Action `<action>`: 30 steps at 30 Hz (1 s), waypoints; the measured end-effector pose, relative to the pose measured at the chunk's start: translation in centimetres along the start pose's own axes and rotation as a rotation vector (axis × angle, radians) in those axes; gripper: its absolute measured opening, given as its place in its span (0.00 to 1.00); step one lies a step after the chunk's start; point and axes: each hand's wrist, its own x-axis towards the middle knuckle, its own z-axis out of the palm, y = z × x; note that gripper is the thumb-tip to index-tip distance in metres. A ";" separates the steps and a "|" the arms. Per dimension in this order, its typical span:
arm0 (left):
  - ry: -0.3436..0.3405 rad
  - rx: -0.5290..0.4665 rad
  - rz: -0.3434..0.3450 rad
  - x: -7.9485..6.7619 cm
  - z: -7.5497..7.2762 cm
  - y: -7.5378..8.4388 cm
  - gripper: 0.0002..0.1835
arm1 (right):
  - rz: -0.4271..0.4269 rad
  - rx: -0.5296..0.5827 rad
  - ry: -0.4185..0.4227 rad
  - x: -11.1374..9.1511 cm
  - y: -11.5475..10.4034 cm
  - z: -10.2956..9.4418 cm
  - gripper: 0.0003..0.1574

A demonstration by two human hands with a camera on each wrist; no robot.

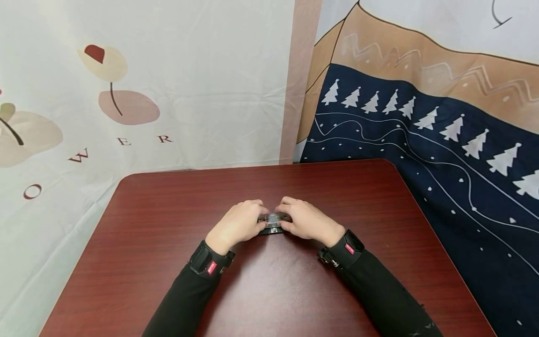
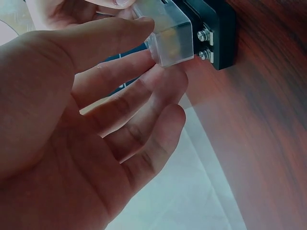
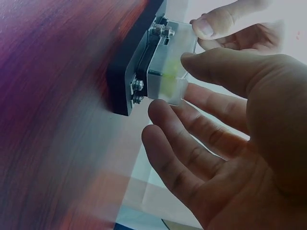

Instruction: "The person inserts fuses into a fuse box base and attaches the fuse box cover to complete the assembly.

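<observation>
A small block with a black base [image 2: 223,38] and metal screw terminals [image 3: 138,85] sits on the table. Over the base is a clear plastic cover [image 2: 175,45], with something yellowish showing blurrily through it. At one end, the left hand [image 1: 240,222] pinches the cover between thumb and index finger; its other fingers lie beneath or beside it. The right hand [image 1: 309,220] holds the opposite end of the same cover with thumb and fingers. In the head view both hands hide the block's ends. Whether the cover is seated on the base or slightly raised, I cannot tell.
The reddish-brown wooden table [image 1: 181,196] has rounded far corners. Behind it hangs a pale printed cloth [image 1: 219,93], with a dark blue tree-patterned cloth [image 1: 370,135] to the right. Each wrist wears a black strapped device [image 1: 210,260].
</observation>
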 end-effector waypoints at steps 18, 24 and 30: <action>-0.024 0.028 -0.014 0.2 0.5 -0.2 0.13 | 0.033 0.010 -0.024 0.2 0.2 0.5 0.21; -0.019 0.042 -0.004 0.0 0.3 -0.1 0.11 | 0.037 0.009 -0.029 0.2 0.2 0.5 0.22; -0.020 0.040 -0.010 -0.2 -0.1 0.0 0.13 | 0.040 0.016 -0.057 -0.1 0.1 -0.1 0.23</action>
